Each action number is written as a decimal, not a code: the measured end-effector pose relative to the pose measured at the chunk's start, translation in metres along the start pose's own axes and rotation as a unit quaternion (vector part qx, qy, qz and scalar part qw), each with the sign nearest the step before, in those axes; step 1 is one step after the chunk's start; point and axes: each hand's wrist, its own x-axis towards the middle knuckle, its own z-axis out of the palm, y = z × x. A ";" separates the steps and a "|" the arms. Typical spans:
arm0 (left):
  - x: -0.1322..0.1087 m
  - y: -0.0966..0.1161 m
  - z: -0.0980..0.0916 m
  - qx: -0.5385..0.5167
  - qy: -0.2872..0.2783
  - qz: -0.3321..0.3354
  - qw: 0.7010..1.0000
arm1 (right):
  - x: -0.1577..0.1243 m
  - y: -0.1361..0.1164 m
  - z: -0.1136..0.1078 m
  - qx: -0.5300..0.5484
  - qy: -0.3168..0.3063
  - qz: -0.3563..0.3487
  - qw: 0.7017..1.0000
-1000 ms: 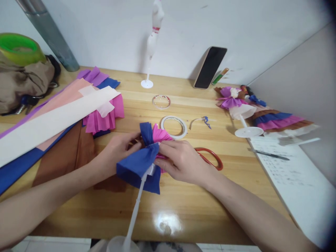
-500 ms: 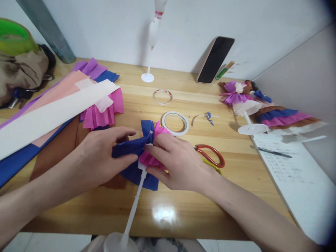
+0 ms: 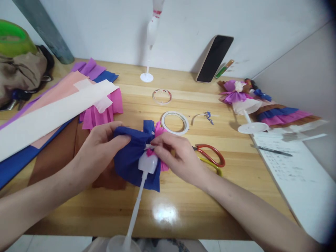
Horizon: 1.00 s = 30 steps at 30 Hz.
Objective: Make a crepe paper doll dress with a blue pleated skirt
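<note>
Gathered blue crepe paper (image 3: 128,157) wraps a small white doll form (image 3: 147,163) on a plastic stand (image 3: 136,206), which tilts down toward my lap. My left hand (image 3: 101,143) pinches the upper left edge of the blue paper between thumb and fingers. At the gathered middle, my right hand (image 3: 174,154) has its thumb and fingertips closed on a short whitish strip (image 3: 149,147); whether it is tape or paper I cannot tell. Pink crepe paper (image 3: 159,129) sticks out behind, partly hidden by the right hand.
White tape roll (image 3: 163,123), clear tape ring (image 3: 154,96) and red-and-yellow-handled scissors (image 3: 211,155) lie beyond my hands. Crepe sheets (image 3: 60,115) pile up left. A phone (image 3: 215,59) leans on the wall. Right are ruffled paper dresses (image 3: 286,115), a notebook (image 3: 294,175) and a pen (image 3: 274,151).
My left hand has pulled the blue paper up and left, spreading it out. The right hand has shifted slightly, so the white form and its pink spot now show.
</note>
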 end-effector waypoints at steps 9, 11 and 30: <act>0.000 -0.002 0.012 -0.155 0.041 -0.090 0.983 | -0.002 0.002 0.007 -0.148 0.027 -0.077 0.986; 0.001 -0.004 0.012 -0.169 0.062 -0.108 0.978 | 0.000 0.005 0.009 -0.078 0.037 -0.017 0.996; -0.005 -0.015 0.010 -0.186 0.073 -0.180 0.963 | 0.001 0.002 0.006 -0.026 0.001 -0.019 0.999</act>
